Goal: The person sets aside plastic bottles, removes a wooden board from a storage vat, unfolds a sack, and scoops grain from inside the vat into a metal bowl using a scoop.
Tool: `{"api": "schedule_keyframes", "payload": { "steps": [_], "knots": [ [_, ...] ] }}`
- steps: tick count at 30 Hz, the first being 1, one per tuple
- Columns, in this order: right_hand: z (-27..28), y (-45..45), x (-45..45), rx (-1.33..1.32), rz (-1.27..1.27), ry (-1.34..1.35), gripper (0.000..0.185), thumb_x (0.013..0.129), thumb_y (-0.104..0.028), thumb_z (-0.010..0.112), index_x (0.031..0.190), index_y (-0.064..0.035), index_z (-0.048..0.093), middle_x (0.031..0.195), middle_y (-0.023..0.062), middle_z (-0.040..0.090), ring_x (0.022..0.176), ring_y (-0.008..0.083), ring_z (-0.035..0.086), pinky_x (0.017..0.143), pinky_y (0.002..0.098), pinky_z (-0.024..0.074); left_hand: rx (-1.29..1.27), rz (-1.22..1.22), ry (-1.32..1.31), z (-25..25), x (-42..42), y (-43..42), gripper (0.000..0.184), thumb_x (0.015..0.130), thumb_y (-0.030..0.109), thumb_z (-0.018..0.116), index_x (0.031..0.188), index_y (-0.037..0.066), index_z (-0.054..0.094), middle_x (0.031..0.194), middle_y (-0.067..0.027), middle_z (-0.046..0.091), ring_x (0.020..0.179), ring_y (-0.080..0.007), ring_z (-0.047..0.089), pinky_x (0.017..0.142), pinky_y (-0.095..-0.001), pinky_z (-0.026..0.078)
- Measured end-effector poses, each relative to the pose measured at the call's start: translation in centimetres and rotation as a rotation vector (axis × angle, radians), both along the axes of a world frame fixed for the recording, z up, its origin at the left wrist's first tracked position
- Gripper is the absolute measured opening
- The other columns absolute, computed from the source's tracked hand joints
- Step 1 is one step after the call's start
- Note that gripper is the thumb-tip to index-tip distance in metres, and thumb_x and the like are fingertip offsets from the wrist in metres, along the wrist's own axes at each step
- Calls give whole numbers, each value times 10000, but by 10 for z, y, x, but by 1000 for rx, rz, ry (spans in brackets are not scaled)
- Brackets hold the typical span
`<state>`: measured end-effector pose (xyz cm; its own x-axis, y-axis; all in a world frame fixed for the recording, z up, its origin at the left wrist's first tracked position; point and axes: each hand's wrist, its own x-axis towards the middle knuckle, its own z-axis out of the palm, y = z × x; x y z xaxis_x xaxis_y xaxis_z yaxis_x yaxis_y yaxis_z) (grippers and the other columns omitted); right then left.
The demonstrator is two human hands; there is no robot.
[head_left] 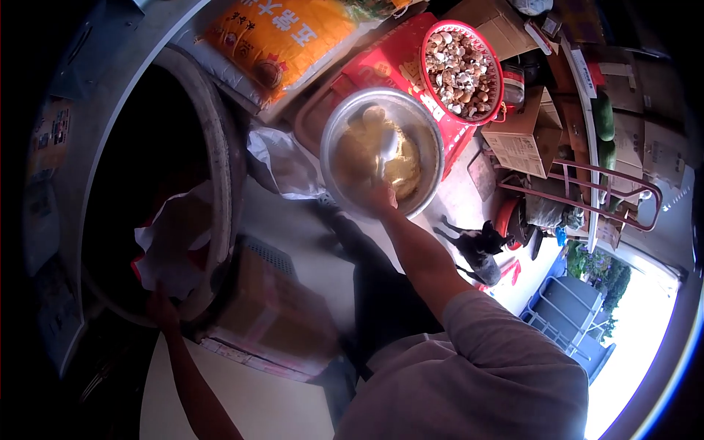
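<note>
My right hand (384, 199) reaches over the near edge of a metal basin (331, 132) and is closed round the handle of a pale spoon (389, 144). The spoon's head rests in yellow, meal-like stuff (359, 150) in the basin. A rounded pale lump (373, 114) lies near the far wall. At the left, my left hand (163, 309), in deep shadow, grips the edge of a white bag with red marks (174, 253). That bag hangs at the mouth of a large vat with a thick grey rim (224, 158). The vat's inside is too dark to make out.
A red basket (501, 92) of eggshells stands beyond the basin, beside an orange-and-white sack (282, 44). A white sack (282, 161) slumps between vat and basin. A cardboard box (275, 312) sits below. A black dog (477, 249) lies right, near a hand trolley (631, 202).
</note>
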<state>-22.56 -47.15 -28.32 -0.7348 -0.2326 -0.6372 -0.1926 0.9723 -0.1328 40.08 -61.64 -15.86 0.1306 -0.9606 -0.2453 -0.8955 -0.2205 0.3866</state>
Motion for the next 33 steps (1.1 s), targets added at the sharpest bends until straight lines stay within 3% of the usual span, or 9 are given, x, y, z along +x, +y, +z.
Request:
{"api": "schedule_keyframes", "payload": {
  "steps": [5, 7, 10, 13, 17, 19, 24, 31, 33],
  "knots": [
    [20, 13, -29, -436, -67, -447, 288, 841, -223, 635, 1002, 11, 585, 812, 132, 705, 598, 170, 615, 513, 305, 472, -71, -29, -11, 1, -8, -1, 531, 982, 395, 482, 639, 0, 570, 539, -114, 451, 505, -230, 438, 545, -417, 346],
    [41, 18, -44, -594, 95, -525, 232, 885, -212, 604, 992, -11, 560, 841, 135, 705, 567, 141, 572, 471, 270, 428, -146, -61, -48, -4, -8, 1, 542, 985, 391, 478, 603, 11, 533, 518, -107, 416, 487, -223, 415, 535, -415, 334],
    [92, 2, -50, -685, -291, -862, 163, 960, -210, 524, 987, -50, 517, 991, 184, 680, 520, 112, 492, 428, 229, 358, -175, -85, -87, -10, -4, 1, 538, 989, 383, 474, 583, 31, 512, 500, -96, 392, 460, -212, 390, 510, -404, 315],
    [96, 6, -60, -741, -494, -1089, 220, 971, -266, 489, 967, -49, 527, 1136, 222, 630, 503, 117, 440, 440, 232, 349, 105, -15, -160, 13, -17, -5, 501, 970, 390, 488, 763, -39, 640, 701, -232, 601, 646, -375, 567, 620, -464, 408],
    [61, 30, -60, -720, -729, -1499, 292, 965, -348, 475, 938, -63, 534, 840, 38, 598, 518, 81, 387, 462, 193, 314, -11, -26, -148, -1, -10, -3, 524, 974, 424, 471, 693, -5, 586, 624, -176, 517, 568, -308, 487, 569, -444, 352],
    [51, 43, -44, -823, -748, -1535, 275, 961, -337, 484, 945, -68, 534, 799, 10, 542, 525, 73, 381, 469, 190, 319, -171, -65, -169, -9, -8, 1, 578, 984, 439, 458, 546, 63, 465, 476, -75, 353, 420, -180, 327, 470, -393, 243],
    [58, 69, 4, -807, -1036, -1432, 275, 951, -322, 509, 933, -54, 568, 776, 20, 543, 510, 76, 354, 458, 189, 310, -158, -69, -147, -2, -12, -1, 577, 982, 442, 458, 554, 55, 467, 485, -73, 354, 428, -177, 326, 473, -394, 243],
    [72, 67, 15, -515, -585, -1058, 276, 964, -302, 498, 949, -31, 550, 806, 97, 654, 466, 73, 346, 406, 217, 282, -162, -59, -135, -13, -6, -1, 576, 973, 469, 454, 592, 40, 502, 504, -87, 382, 452, -202, 367, 485, -403, 266],
    [72, 67, 11, -521, -500, -938, 269, 958, -312, 511, 948, -43, 503, 884, 133, 685, 436, 79, 338, 373, 237, 281, -10, -33, -161, -3, -9, -4, 552, 965, 478, 452, 743, 1, 618, 666, -172, 550, 603, -309, 521, 591, -436, 376]
  ]
}}
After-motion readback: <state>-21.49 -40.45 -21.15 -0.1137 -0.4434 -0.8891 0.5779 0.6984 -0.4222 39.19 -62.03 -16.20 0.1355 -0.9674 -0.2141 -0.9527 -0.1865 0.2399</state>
